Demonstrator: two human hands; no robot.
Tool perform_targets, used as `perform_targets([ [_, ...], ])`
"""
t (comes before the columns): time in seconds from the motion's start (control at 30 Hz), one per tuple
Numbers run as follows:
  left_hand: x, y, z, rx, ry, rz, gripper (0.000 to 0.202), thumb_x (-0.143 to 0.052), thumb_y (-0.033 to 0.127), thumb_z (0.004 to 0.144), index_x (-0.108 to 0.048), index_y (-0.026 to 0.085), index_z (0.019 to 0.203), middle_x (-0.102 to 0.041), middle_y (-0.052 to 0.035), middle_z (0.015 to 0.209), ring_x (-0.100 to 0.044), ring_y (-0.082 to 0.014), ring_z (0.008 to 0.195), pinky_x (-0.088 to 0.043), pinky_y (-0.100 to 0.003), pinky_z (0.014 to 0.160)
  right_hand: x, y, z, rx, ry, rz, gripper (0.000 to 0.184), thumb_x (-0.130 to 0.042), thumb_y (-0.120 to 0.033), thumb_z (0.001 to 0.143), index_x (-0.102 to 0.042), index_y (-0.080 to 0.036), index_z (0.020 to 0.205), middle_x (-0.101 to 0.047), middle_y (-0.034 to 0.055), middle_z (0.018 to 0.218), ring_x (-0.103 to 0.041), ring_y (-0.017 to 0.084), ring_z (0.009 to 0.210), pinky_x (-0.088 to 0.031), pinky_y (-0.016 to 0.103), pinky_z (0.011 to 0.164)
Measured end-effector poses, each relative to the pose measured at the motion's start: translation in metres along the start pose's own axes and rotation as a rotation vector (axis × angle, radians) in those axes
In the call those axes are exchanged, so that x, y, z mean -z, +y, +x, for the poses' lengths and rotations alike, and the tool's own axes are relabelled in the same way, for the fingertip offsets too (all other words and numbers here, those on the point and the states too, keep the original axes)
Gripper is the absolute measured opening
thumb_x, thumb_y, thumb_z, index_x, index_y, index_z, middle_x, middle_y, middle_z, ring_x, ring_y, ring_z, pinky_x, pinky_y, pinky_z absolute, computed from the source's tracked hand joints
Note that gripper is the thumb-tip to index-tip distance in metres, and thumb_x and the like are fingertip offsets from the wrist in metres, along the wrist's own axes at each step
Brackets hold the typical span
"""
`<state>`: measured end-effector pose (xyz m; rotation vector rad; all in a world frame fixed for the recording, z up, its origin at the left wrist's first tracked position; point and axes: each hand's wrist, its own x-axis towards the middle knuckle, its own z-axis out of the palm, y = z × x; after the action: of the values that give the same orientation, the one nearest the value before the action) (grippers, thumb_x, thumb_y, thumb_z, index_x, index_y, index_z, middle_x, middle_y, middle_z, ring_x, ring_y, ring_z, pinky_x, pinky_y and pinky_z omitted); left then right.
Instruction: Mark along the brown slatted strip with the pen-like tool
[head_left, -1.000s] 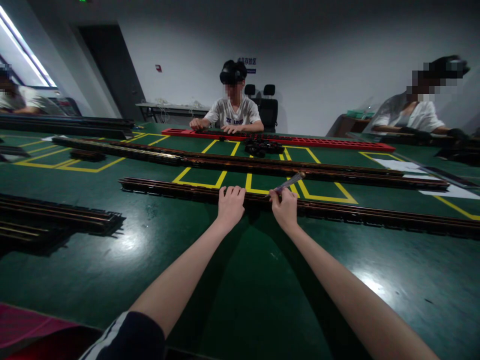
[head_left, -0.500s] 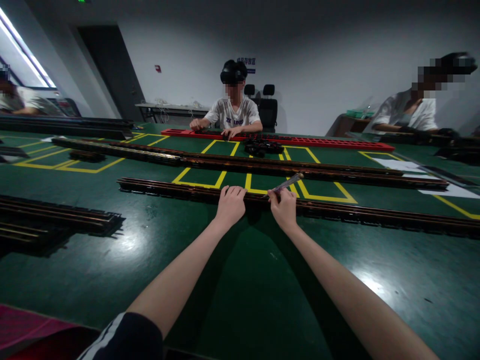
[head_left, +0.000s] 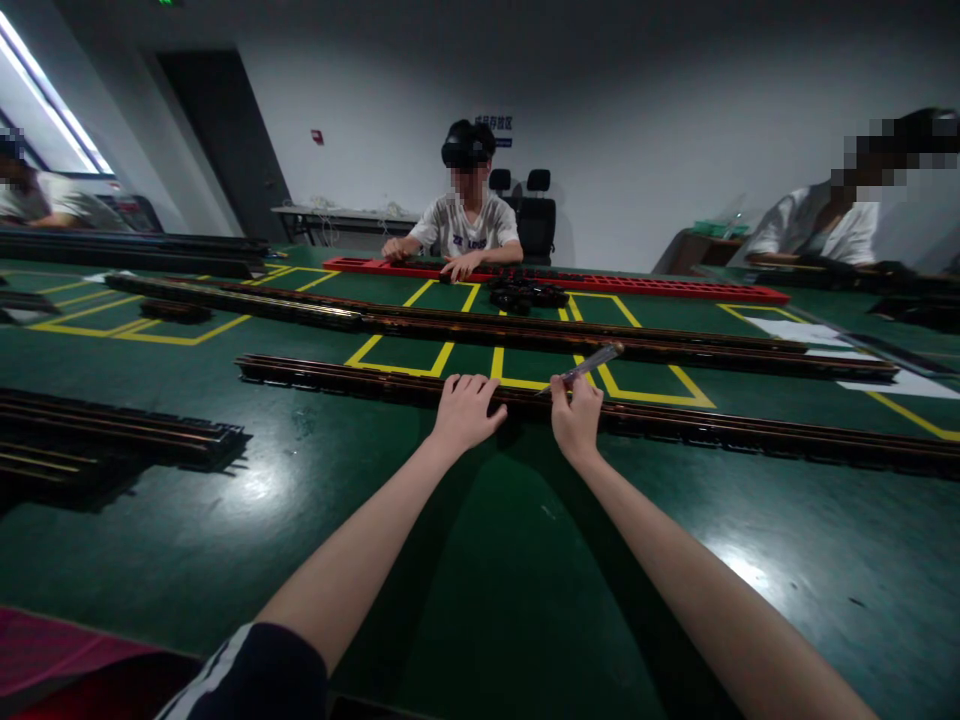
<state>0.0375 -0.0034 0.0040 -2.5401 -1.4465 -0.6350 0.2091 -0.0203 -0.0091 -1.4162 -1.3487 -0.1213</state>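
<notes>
A long dark rail (head_left: 337,374) with thin brownish lines along it lies crosswise before me on the green table. My left hand (head_left: 466,412) lies over this rail, fingers bent across its far edge and thumb at the near side. To its right, my right hand (head_left: 577,415) is closed around a slim pen-shaped tool (head_left: 596,358) with a clear, greyish shaft. The tool slants, its brownish end up to the right and its thin tip down at the rail between my hands. Whether the tip touches the rail I cannot tell.
Beyond lies another long dark rail (head_left: 465,322), then a red slotted strip (head_left: 637,287) where a person (head_left: 469,225) works opposite. A pile of black parts (head_left: 525,294) sits between. More rails (head_left: 112,425) lie at left, white sheets (head_left: 900,383) at right. Other people sit at both sides.
My right hand and the pen-shaped tool have shifted a little to the right. My left thumb has moved out from the fingers. The rail looks unmoved.
</notes>
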Motion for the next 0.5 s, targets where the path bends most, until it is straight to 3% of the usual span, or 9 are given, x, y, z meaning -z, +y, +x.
perform_targets([
  [0.33, 0.0007, -0.0004, 0.0001, -0.010, -0.014, 0.013, 0.040, -0.047, 0.042, 0.089, -0.058, 0.017, 0.120, -0.064, -0.0109, 0.118, -0.056, -0.0265, 0.110, -0.037, -0.044, 0.100, 0.0005, 0.0001, -0.0014, 0.087, -0.039, -0.078, 0.028, -0.040, -0.040, 0.091, -0.051, -0.022, 0.074, -0.058, 0.0043, 0.069, -0.053, 0.022, 0.068, -0.036, 0.037, 0.075],
  [0.5, 0.0005, 0.0002, -0.0004, -0.009, -0.008, 0.025, 0.040, -0.045, 0.042, 0.091, -0.058, 0.017, 0.120, -0.064, -0.0108, 0.118, -0.056, -0.0264, 0.111, -0.037, -0.044, 0.101, 0.0010, 0.0010, -0.0008, 0.053, -0.024, -0.049, 0.028, -0.039, -0.040, 0.091, -0.050, -0.022, 0.073, -0.059, 0.0045, 0.070, -0.054, 0.022, 0.069, -0.037, 0.038, 0.076],
])
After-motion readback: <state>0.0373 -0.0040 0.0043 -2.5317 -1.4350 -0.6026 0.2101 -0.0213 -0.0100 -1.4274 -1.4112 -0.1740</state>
